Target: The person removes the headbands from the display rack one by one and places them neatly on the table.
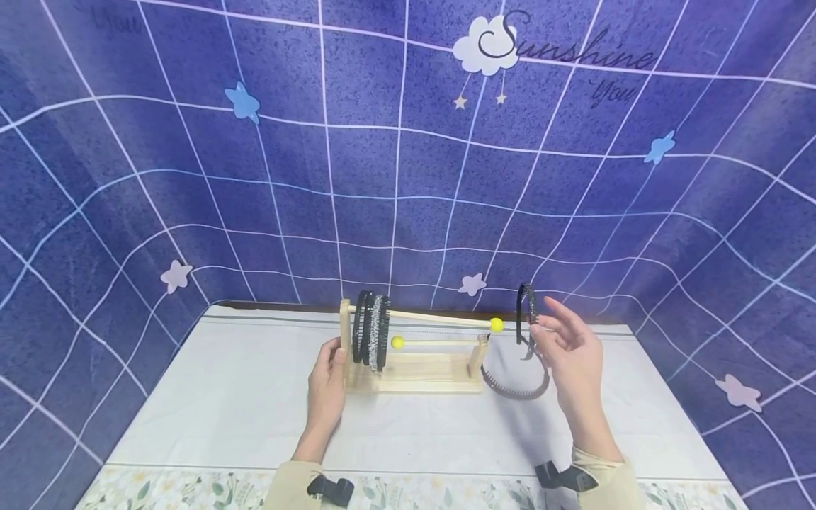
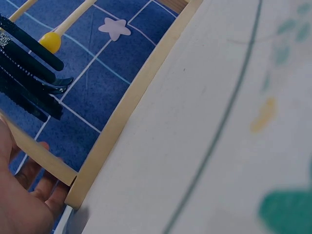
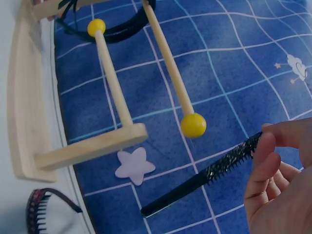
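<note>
Black headband (image 3: 201, 178) pinched in right hand (image 1: 575, 358), stand (image 1: 427, 370) gripped in left hand (image 1: 327, 386), hanging seems the step, next needing upper knob (image 1: 496, 325) alignment.

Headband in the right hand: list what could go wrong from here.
The headband might catch on the yellow ball ending the upper rod. Pinched at one side by the right hand, it could twist or slip. The loose headband beside the rack may get bumped.

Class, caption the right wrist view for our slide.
Right hand pinches a glittery black headband near a wooden rack with yellow-tipped rods.
</note>
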`<state>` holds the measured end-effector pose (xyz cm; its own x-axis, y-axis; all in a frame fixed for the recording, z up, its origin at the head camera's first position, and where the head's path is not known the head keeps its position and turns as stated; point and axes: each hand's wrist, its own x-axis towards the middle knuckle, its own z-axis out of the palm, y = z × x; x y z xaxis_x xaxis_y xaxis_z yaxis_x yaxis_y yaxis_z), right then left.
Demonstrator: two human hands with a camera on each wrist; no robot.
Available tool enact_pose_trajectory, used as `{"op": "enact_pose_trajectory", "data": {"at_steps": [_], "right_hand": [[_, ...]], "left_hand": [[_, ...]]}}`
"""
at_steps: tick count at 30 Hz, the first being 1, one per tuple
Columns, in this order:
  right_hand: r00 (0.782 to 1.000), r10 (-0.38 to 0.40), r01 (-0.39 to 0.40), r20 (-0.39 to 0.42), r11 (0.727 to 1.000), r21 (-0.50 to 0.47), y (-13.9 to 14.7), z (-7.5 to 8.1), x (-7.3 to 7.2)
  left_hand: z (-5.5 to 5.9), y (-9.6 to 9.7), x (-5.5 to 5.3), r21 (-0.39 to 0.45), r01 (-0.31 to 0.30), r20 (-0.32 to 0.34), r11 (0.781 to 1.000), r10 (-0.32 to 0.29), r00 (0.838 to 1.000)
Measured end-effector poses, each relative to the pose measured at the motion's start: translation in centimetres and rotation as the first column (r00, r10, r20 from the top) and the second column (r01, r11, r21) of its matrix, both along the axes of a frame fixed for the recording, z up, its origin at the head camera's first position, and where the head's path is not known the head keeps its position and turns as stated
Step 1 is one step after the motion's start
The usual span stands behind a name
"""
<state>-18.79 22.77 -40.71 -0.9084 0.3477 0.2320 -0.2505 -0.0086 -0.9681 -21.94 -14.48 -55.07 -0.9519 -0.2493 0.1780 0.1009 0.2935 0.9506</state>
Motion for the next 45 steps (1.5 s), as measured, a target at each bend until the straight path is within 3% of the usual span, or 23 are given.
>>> {"op": "enact_pose_trajectory", "data": {"at_steps": [7, 17, 28, 40, 45], "right_hand": [[0.999, 0.022, -0.024, 0.041, 0.999, 0.034, 1.2, -1.1, 0.2], [0.998, -0.027, 0.023, 0.064, 0.998, 0.053, 2.6, -2.4, 0.4], [0.983, -0.133, 0.102, 0.123, 0.968, 0.229, 3.8, -3.6, 0.6], [0.978, -0.118, 0.097, 0.17, 0.987, 0.127, 5.2, -4.3, 1.0], [0.978, -0.128, 0.102, 0.165, 0.982, 0.16, 5.6, -4.6, 1.3]], "left_hand": [[0.2, 0.0, 0.1, 0.005, 0.005, 0.0, 1.0, -0.005, 1.0], [0.2, 0.0, 0.1, 0.002, 0.005, -0.001, 1.0, -0.005, 1.0], [0.3, -0.1, 0.1, 0.004, 0.009, -0.003, 1.0, -0.009, 1.0], [0.1, 0.0, 0.1, 0.004, 0.004, 0.006, 1.0, -0.004, 1.0], [0.2, 0.0, 0.1, -0.002, 0.001, 0.0, 1.0, -0.001, 1.0]]}}
